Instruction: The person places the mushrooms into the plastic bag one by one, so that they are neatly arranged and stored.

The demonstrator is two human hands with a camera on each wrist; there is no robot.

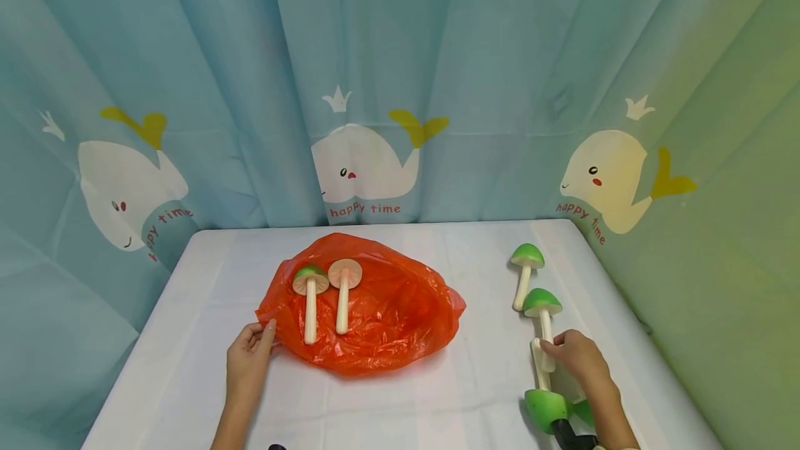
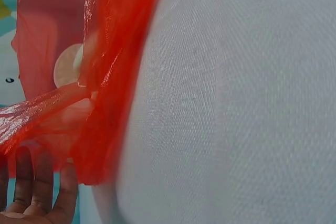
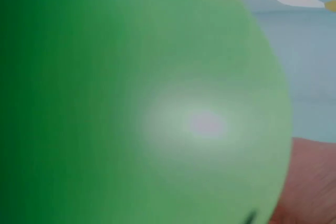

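A thin red plastic bag [image 1: 400, 325] lies spread open, with two toy mushrooms, one green-capped [image 1: 310, 307] and one showing its pale underside [image 1: 343, 297], inside. My left hand [image 1: 246, 356] holds the bag's left edge; in the left wrist view, its fingers [image 2: 39, 184] overlap the red film. On the right side, my right hand [image 1: 580, 354] pinches the pale stem of a green-capped mushroom [image 1: 542, 303]. Just below, another mushroom [image 1: 545, 408] has its stem alongside that one. A green cap [image 3: 157, 98] fills most of the right wrist view and hides the fingers.
Farther back on the right lies another green mushroom [image 1: 528, 257]. Part of one more green cap [image 1: 584, 412] shows beneath my right forearm. Behind the white table [image 1: 475, 367] hangs a blue curtain [image 1: 500, 89] with printed whales.
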